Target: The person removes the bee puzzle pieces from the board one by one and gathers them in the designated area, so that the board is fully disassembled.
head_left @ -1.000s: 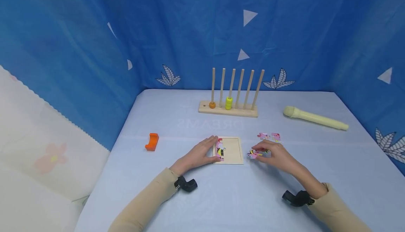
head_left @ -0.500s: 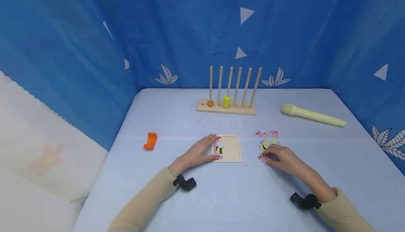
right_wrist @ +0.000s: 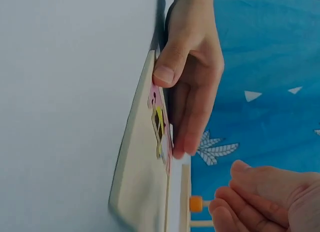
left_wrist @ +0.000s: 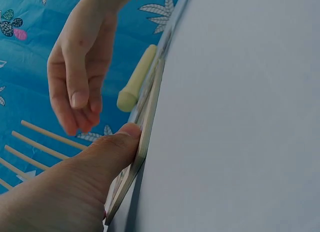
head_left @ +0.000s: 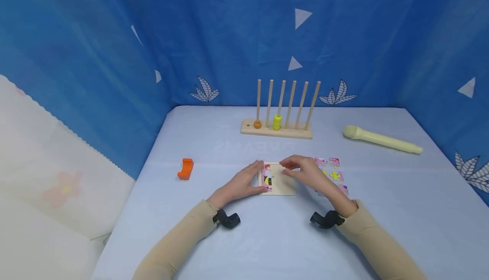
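A shallow wooden puzzle tray (head_left: 283,185) lies on the table, with joined pink, yellow and black puzzle pieces (head_left: 267,178) along its left side. My left hand (head_left: 240,182) rests against the tray's left edge. Its thumb (left_wrist: 127,134) presses on the rim near the front corner, while its other fingers stretch toward the back corner. Above the tray's right half hovers my right hand (head_left: 305,173), fingers relaxed and slightly bent, nothing visible between them. Several loose puzzle pieces (head_left: 335,175) lie right of the tray, partly hidden by the right hand and wrist.
Behind the tray stands a wooden peg rack (head_left: 282,132) with orange and yellow beads on its rods. A pale yellow toy microphone (head_left: 383,140) lies at the back right. An orange arch-shaped block (head_left: 186,169) sits to the left.
My right hand held a loose piece right of the tray, set it down among the others, and has moved left over the tray. My left hand has stayed at the tray's edge.
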`<state>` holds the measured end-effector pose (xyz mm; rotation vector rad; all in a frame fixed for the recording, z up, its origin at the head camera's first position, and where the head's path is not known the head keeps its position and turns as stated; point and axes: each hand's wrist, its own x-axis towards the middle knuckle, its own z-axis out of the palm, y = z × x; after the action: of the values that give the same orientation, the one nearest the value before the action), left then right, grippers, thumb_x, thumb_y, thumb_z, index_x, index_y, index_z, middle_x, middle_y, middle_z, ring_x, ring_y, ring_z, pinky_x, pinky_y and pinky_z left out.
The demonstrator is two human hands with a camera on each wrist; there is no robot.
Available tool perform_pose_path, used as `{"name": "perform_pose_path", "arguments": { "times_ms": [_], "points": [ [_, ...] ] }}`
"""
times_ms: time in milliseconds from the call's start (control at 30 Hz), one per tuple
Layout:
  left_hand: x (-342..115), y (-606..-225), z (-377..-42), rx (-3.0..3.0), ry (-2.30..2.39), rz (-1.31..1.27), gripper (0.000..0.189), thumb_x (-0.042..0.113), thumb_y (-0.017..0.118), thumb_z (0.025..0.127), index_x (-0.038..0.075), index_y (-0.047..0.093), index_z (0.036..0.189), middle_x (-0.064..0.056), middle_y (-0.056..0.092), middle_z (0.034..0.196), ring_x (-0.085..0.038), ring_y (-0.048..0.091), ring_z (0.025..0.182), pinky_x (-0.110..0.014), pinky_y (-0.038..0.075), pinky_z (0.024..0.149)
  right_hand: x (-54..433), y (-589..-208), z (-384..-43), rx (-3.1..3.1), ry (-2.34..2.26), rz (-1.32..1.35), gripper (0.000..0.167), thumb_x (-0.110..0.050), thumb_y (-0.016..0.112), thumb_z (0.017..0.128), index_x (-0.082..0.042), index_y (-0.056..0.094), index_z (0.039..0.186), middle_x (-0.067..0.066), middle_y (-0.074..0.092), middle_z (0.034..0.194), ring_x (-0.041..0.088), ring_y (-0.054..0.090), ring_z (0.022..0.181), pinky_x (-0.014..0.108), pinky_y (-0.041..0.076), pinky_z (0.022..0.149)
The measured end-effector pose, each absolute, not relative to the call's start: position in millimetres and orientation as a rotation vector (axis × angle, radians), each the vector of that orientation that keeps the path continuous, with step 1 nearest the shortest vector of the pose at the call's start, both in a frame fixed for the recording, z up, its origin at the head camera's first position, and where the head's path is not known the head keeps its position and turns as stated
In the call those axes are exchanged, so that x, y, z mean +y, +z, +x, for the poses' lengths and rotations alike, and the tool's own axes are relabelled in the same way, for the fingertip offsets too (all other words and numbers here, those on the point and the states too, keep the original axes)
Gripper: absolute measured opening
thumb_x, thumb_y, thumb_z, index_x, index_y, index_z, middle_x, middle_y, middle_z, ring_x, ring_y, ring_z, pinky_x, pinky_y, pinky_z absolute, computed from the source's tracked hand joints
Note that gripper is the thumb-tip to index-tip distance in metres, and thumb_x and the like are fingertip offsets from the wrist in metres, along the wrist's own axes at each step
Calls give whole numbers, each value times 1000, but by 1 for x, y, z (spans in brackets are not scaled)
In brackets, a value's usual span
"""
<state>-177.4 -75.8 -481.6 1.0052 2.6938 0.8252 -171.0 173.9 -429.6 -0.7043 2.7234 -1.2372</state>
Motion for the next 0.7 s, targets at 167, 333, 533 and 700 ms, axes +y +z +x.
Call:
{"name": "perform_pose_path", "arguments": {
  "times_ms": [167,333,533,700],
  "points": [
    [-76,-480,-177,2690,827,996,88,48,65,86,2,25,148,-13,25,152,-23,19,140,-38,21,113,153,-439,-186,2739,-1252,-728,23,-10,71,85,-1,69,105,6,68,97,19,64,86,36,54,79],
    [-76,-478,-176,2698,837,1016,87,47,66,86,1,26,148,-14,27,152,-24,21,140,-39,22,112,142,-451,-188,2730,-1202,-757,18,-8,71,84,-2,70,100,2,68,88,15,62,81,30,54,75],
    [-77,-479,-178,2707,842,1036,86,46,67,86,0,27,147,-15,28,151,-26,23,139,-39,24,112,133,-460,-186,2808,-1141,-824,18,-6,71,83,-3,71,100,2,68,89,14,62,80,30,54,74],
    [-77,-481,-178,2710,841,1040,86,45,67,86,-1,27,147,-15,28,151,-27,24,139,-40,25,111,131,-462,-186,2832,-1141,-825,19,-5,72,83,-3,70,102,2,67,90,14,61,80,31,54,73]
  ]
}}
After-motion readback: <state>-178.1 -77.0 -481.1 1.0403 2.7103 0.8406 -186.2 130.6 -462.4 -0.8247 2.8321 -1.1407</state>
